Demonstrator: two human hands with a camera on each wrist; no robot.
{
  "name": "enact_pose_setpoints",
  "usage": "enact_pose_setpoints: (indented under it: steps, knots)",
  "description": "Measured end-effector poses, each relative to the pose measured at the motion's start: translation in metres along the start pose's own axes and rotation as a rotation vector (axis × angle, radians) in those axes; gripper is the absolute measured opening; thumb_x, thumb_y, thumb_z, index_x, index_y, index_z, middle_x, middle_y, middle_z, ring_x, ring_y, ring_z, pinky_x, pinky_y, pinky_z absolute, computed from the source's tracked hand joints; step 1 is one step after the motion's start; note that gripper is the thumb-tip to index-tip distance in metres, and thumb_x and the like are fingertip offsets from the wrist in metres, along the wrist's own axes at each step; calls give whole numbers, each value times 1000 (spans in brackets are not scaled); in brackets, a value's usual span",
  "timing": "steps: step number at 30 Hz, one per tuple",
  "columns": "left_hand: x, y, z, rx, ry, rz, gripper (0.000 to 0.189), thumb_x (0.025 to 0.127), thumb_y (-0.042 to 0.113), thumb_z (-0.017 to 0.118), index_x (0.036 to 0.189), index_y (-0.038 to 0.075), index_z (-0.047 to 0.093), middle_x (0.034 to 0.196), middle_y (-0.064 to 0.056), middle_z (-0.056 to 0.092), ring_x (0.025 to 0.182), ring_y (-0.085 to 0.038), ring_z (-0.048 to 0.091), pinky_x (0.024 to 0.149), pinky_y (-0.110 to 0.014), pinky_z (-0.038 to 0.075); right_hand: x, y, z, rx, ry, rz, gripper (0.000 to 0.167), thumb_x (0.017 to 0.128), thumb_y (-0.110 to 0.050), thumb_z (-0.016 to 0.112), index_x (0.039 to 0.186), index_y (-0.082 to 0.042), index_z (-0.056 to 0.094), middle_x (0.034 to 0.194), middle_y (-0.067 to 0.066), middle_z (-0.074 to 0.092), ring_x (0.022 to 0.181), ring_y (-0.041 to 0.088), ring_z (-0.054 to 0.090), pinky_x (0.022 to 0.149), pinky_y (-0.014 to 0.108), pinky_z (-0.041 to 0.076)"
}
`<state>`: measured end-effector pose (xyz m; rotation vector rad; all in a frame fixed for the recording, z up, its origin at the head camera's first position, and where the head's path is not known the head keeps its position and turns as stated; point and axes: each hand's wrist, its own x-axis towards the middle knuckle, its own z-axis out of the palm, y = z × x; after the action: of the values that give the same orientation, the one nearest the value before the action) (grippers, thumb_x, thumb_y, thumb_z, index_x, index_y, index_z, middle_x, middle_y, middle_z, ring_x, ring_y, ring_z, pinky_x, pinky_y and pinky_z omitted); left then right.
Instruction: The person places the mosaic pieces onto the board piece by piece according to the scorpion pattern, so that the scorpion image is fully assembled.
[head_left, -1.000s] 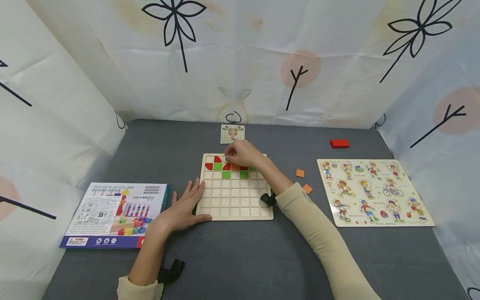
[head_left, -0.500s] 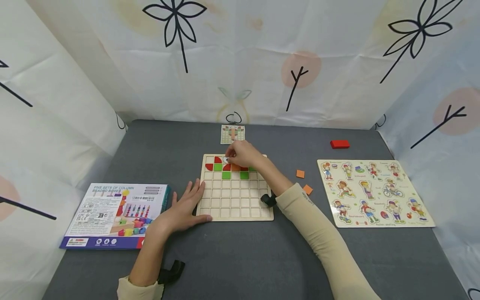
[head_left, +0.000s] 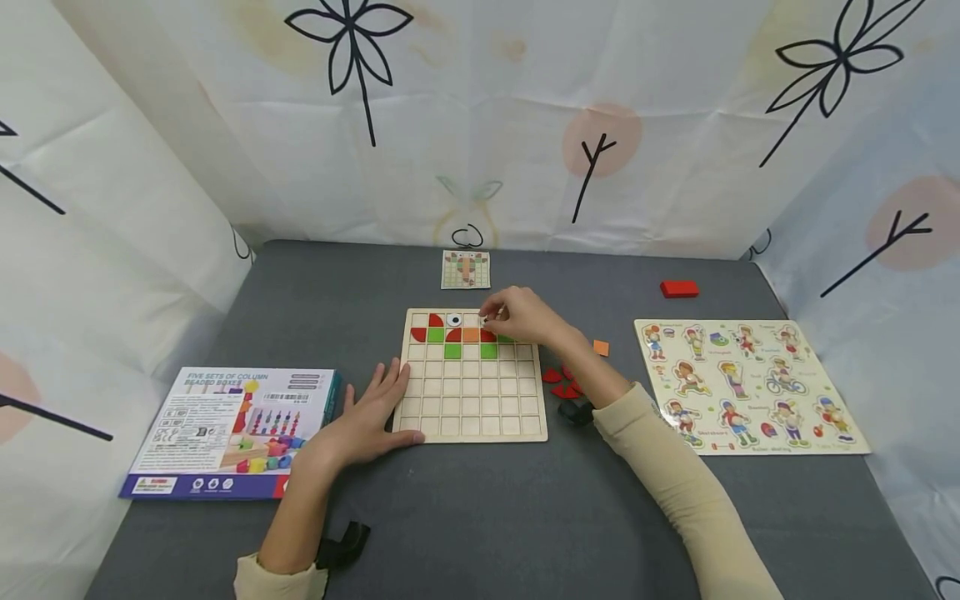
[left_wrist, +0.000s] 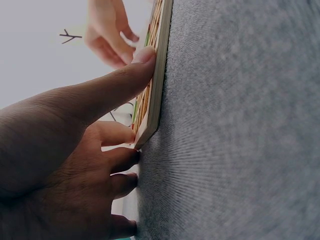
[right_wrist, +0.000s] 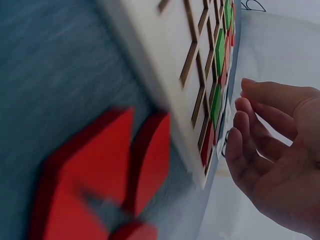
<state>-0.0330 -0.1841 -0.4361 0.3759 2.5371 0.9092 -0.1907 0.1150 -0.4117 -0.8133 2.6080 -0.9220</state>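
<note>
A square wooden grid board (head_left: 471, 408) lies mid-table, with red, green and orange tiles in its upper rows. A white eye tile (head_left: 453, 320) sits in the top row. My right hand (head_left: 525, 315) is over that row, further right, its thumb and forefinger pinching a small white-and-black eye tile (head_left: 485, 321), mostly covered by the fingertips. In the right wrist view, the fingertips (right_wrist: 246, 87) meet above the board's far side. My left hand (head_left: 367, 421) rests with spread fingers at the board's left edge; its thumb (left_wrist: 142, 57) touches the near edge.
Several loose red pieces (head_left: 561, 383) lie right of the board, near an orange tile (head_left: 601, 347). A picture card (head_left: 466, 269) lies behind the board. A box (head_left: 232, 433) is on the left, a picture puzzle (head_left: 742, 387) and a red block (head_left: 679, 289) on the right.
My right hand has moved right along the top row, uncovering the eye tile there. Loose red pieces have come into view beside the forearm, which now hides one orange tile. My left hand stays put.
</note>
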Motion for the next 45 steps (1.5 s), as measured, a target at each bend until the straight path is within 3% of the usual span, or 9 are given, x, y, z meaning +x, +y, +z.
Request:
enact_pose_setpoints:
  steps: [4, 11, 22, 27, 36, 45]
  knots:
    - [1, 1, 1, 29, -3, -17, 114, 95, 47, 82, 174, 5, 13, 183, -22, 2, 171, -48, -6, 123, -85, -13, -21, 7, -9, -10, 18, 18, 21, 102, -11, 74, 119, -3, 81, 110, 13, 82, 96, 28, 77, 86, 41, 63]
    - [1, 6, -1, 51, -21, -51, 112, 96, 46, 81, 174, 5, 12, 184, -19, 1, 171, -47, -6, 124, -85, -12, -60, 17, -19, -27, 32, 20, 20, 102, -11, 74, 119, -2, 80, 101, 12, 79, 79, 18, 69, 71, 30, 54]
    - [0, 9, -2, 52, -20, -53, 112, 97, 45, 82, 174, 5, 12, 184, -20, 2, 171, -47, -6, 124, -85, -12, -116, 35, -29, -104, 0, 96, 30, 94, -15, 85, 120, -1, 79, 110, 13, 79, 94, 22, 69, 84, 39, 58]
    - [1, 9, -1, 51, -20, -53, 112, 97, 45, 81, 174, 5, 12, 184, -20, 2, 171, -47, -6, 124, -85, -12, -124, 41, -27, -122, -26, 119, 32, 92, -15, 88, 118, 0, 78, 106, 13, 79, 94, 23, 71, 86, 40, 59]
    - [1, 9, -2, 41, -21, -43, 112, 96, 45, 82, 174, 4, 13, 183, -21, 2, 171, -48, -6, 124, -85, -12, -124, 45, -25, -93, 2, 103, 21, 91, -8, 84, 110, -1, 79, 94, 10, 78, 84, 18, 71, 77, 29, 58]
    - [-1, 11, -4, 33, -25, -44, 112, 96, 43, 82, 174, 3, 13, 183, -21, 1, 170, -48, -6, 124, -85, -12, -122, 38, -22, -23, 94, -1, 25, 89, -3, 80, 114, -5, 81, 103, 9, 79, 85, 14, 75, 78, 32, 65]
